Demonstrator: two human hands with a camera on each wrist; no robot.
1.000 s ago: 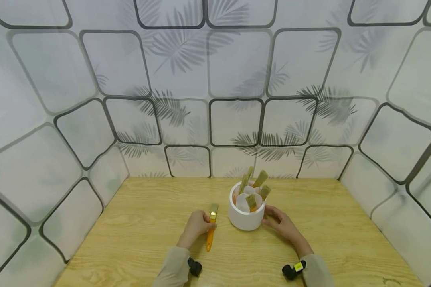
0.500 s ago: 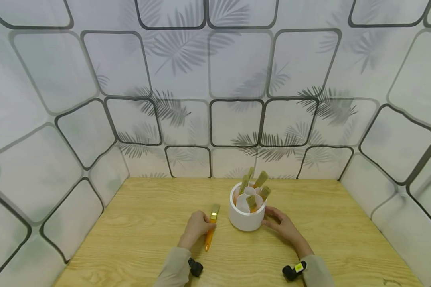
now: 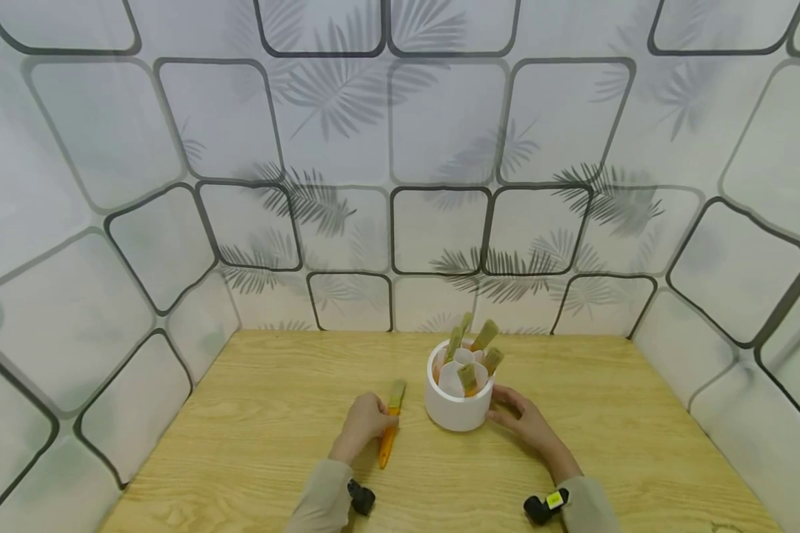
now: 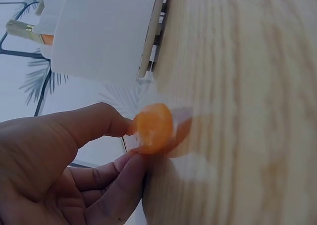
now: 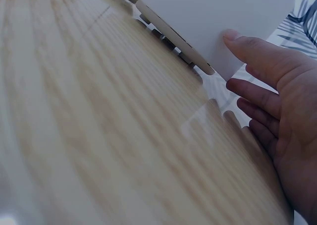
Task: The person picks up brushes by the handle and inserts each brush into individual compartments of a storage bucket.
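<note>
My left hand [image 3: 363,424] pinches a paintbrush [image 3: 387,442] between thumb and fingers, left of the white pot. The brush has an orange handle and pale bristles that point away from me. In the left wrist view the rounded handle end [image 4: 154,128] faces the camera, low over the table. A round white brush holder [image 3: 458,411] with inner compartments stands to the right, several similar brushes [image 3: 467,379] upright in it with bristles up. My right hand [image 3: 526,421] is at the holder's right side. Its thumb [image 5: 232,35] lies against the wall and the other fingers are loosely extended.
The holder has a thin base [image 5: 173,39] raised on small dark feet over the wooden table [image 3: 273,414]. Patterned white walls [image 3: 347,303] close off the back and both sides.
In my left hand the brush has turned a little, its metal band now seen more edge-on and its handle end slightly further left. My right hand and the holder keep their places.
</note>
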